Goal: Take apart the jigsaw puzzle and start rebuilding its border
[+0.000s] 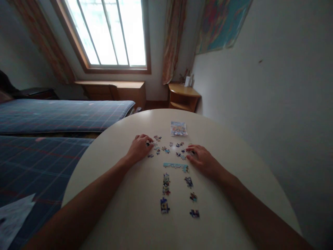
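My left hand point(139, 147) rests on a round cream table point(234, 156), its fingers curled and pinching a small puzzle piece point(147, 143) at the left of a scatter of loose pieces point(166, 150). At the right of the scatter, my right hand point(201, 158) lies on the table with fingertips pressed on a piece point(191, 152). A joined strip of pieces point(176, 167) lies between the hands. Below it sit a joined column point(166, 184) and several single pieces point(164, 205). A small printed picture point(178, 128) lies beyond the scatter.
A bed with a blue plaid cover point(52, 118) runs along the left of the table. A wooden corner shelf point(183, 95) and a low cabinet point(114, 90) stand under the window. The white wall is close on the right.
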